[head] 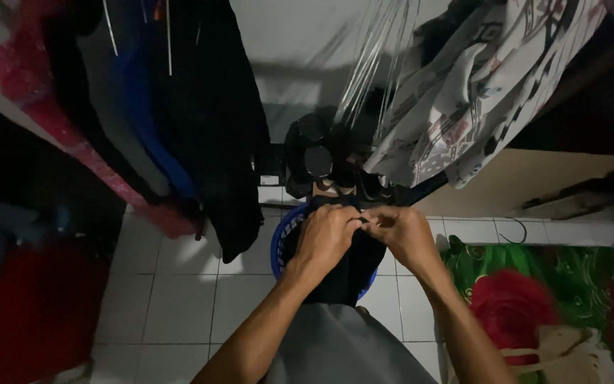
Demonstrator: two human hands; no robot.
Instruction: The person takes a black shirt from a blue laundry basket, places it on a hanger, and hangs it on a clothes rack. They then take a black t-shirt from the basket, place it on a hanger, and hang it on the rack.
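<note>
Mid-frame, left hand (326, 238) and right hand (404, 235) both pinch a dark cloth garment (346, 274) hanging down into a round blue plastic laundry basket (282, 242) on white tiles.

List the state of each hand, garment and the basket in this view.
left hand: closed, gripping the dark cloth
right hand: closed, pinching the same cloth
dark cloth: held up, hanging down over the basket
blue basket: upright on the floor, mostly hidden
black garment: hanging
patterned fabric: hanging, bunched
</note>
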